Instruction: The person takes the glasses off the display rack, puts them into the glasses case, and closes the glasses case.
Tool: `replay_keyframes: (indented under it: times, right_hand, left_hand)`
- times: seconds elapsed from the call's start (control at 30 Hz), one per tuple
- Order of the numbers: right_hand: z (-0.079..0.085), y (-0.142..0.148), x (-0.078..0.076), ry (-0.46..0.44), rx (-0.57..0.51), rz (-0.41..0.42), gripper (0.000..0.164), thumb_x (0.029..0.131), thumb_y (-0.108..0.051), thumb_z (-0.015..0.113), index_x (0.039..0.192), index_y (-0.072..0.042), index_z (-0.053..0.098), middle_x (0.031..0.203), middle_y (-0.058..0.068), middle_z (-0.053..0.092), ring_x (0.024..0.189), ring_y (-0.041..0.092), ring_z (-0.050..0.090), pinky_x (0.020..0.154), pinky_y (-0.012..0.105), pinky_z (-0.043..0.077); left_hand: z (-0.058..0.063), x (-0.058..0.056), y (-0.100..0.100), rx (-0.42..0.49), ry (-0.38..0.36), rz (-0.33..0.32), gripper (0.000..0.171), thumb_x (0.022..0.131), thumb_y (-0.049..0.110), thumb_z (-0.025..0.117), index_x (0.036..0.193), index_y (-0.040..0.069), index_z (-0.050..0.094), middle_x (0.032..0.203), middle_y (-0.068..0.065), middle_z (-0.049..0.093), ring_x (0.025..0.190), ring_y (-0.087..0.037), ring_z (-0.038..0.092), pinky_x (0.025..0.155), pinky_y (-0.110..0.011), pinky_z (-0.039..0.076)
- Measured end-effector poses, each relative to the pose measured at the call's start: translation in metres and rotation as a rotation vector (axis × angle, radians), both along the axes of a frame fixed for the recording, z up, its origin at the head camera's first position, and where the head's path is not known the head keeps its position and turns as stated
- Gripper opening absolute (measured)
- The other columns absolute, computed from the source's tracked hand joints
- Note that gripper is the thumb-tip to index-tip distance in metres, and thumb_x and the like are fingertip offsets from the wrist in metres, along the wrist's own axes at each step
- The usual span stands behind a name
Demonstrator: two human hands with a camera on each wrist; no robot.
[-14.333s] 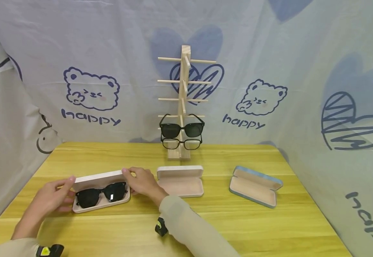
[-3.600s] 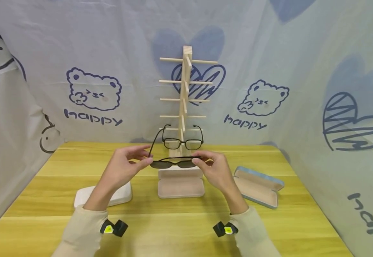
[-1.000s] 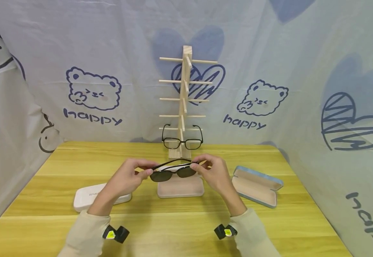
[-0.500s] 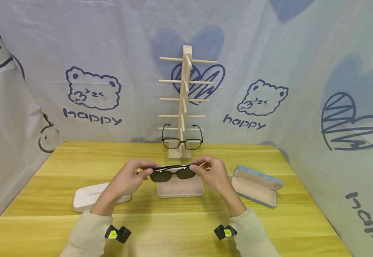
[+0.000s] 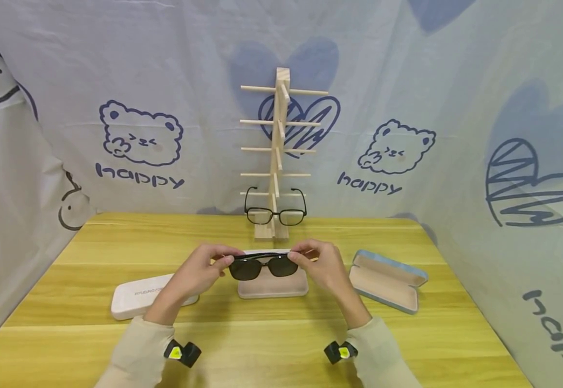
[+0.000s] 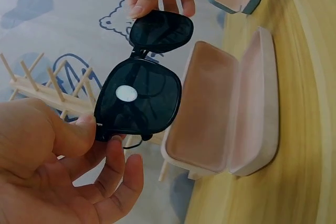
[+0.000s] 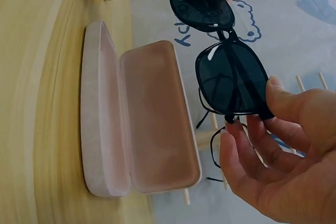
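Black sunglasses (image 5: 245, 269) with folded temples hang over the open white case (image 5: 272, 289) at the table's middle. My left hand (image 5: 197, 275) pinches one end of the frame between thumb and fingers. At the other end, my right hand (image 5: 327, 265) pinches the frame the same way. In the left wrist view the dark lenses (image 6: 144, 98) face the camera, beside the case's pink lining (image 6: 205, 108). The right wrist view shows the folded temples through the lenses, with the case (image 7: 157, 119) spread open beside them.
A wooden rack (image 5: 280, 118) stands behind, with clear black-framed glasses (image 5: 291, 217) on its lowest peg. A shut white case (image 5: 133, 299) lies left, partly behind my left forearm. On the right sits an open blue case (image 5: 383, 285).
Since the oldest frame, the left case has been shut and the rack's sunglasses taken into both hands. Over the last second their temples have folded in and the lenses have tipped toward me.
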State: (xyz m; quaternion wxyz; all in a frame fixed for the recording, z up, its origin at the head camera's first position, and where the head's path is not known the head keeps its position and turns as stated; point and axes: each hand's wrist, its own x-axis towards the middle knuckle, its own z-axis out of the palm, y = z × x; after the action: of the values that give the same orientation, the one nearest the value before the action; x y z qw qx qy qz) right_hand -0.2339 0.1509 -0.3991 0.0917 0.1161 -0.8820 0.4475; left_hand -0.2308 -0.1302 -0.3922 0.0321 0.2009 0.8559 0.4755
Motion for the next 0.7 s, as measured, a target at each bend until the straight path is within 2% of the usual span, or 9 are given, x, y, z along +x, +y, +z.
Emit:
replay_keyframes:
  times: [0.2, 0.33, 0.5, 0.7]
  right_hand:
    - [-0.005, 0.004, -0.003, -0.031, 0.002, -0.029, 0.009, 0.093, -0.018, 0.078, 0.098, -0.011, 0.079, 0.099, 0.007, 0.078, 0.091, 0.023, 0.073, 0.072, 0.027, 0.060]
    - [-0.010, 0.006, -0.004, -0.068, -0.011, -0.039, 0.009, 0.093, -0.015, 0.078, 0.099, -0.009, 0.080, 0.100, 0.009, 0.078, 0.088, 0.021, 0.073, 0.070, 0.025, 0.060]
    - [-0.015, 0.007, -0.006, -0.115, -0.026, -0.029, 0.011, 0.094, -0.010, 0.075, 0.103, -0.006, 0.080, 0.102, 0.012, 0.078, 0.083, 0.020, 0.074, 0.068, 0.027, 0.062]
    - [-0.020, 0.008, -0.008, -0.137, -0.027, -0.030, 0.012, 0.095, -0.007, 0.073, 0.105, -0.004, 0.079, 0.102, 0.013, 0.078, 0.080, 0.019, 0.075, 0.068, 0.028, 0.062]
  left_hand:
    - [-0.009, -0.005, 0.004, 0.003, 0.037, 0.032, 0.023, 0.103, 0.004, 0.059, 0.118, 0.003, 0.076, 0.123, -0.019, 0.074, 0.095, -0.026, 0.067, 0.069, -0.025, 0.056]
    - [-0.014, -0.007, 0.006, 0.013, 0.039, 0.072, 0.019, 0.102, 0.006, 0.063, 0.113, 0.003, 0.078, 0.117, -0.018, 0.076, 0.092, -0.024, 0.070, 0.068, -0.024, 0.056]
    - [-0.020, -0.010, 0.009, 0.030, 0.009, 0.109, 0.018, 0.102, 0.006, 0.063, 0.111, 0.001, 0.078, 0.116, -0.019, 0.075, 0.087, -0.024, 0.072, 0.067, -0.026, 0.059]
    - [-0.027, -0.013, 0.010, 0.062, -0.036, 0.106, 0.019, 0.102, 0.007, 0.064, 0.114, -0.001, 0.076, 0.119, -0.022, 0.074, 0.083, -0.029, 0.074, 0.068, -0.035, 0.062]
